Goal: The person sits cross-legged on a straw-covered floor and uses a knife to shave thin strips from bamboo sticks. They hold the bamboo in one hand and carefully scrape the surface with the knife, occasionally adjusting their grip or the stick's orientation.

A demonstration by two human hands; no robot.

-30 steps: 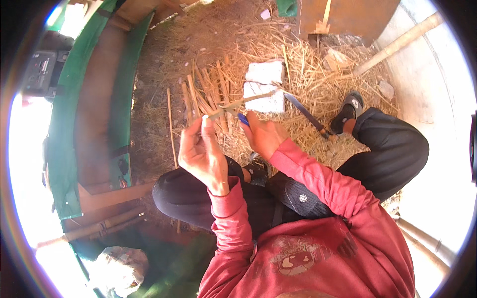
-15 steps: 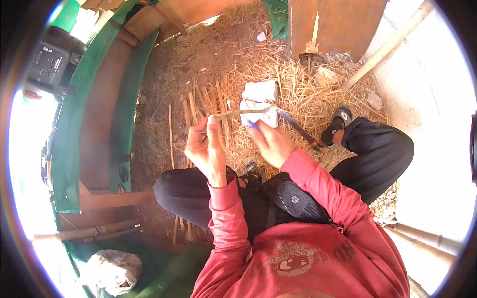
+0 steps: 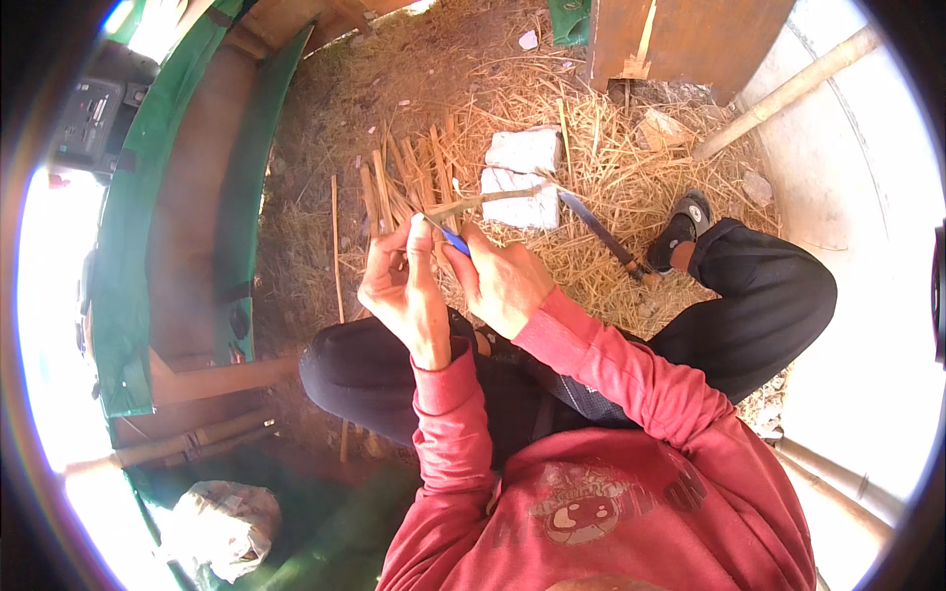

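My left hand (image 3: 406, 295) is closed, pinching one end of a thin bamboo strip (image 3: 488, 199) between thumb and fingers. From there the strip reaches right, over two whitish blocks (image 3: 523, 150) on the ground. Gripped in my closed right hand (image 3: 507, 284) is a small blue-handled tool (image 3: 455, 240), its tip close to the left thumb and the strip's near end. The fingers hide most of the tool, so its exact kind does not show. A long knife (image 3: 598, 232) with a dark handle lies on the straw, right of the blocks.
Several split bamboo strips (image 3: 414, 169) lie left of the blocks. Loose straw (image 3: 601, 148) covers the ground. My legs are folded around the work, with a dark shoe (image 3: 682, 229) at the right. A green-edged wooden frame (image 3: 197, 197) stands left; a pale bag (image 3: 229, 527) lies lower left.
My right hand has come left and nearer, bringing the blue tool from beside the strip's middle to its end at my left thumb. The left hand keeps its pinch.
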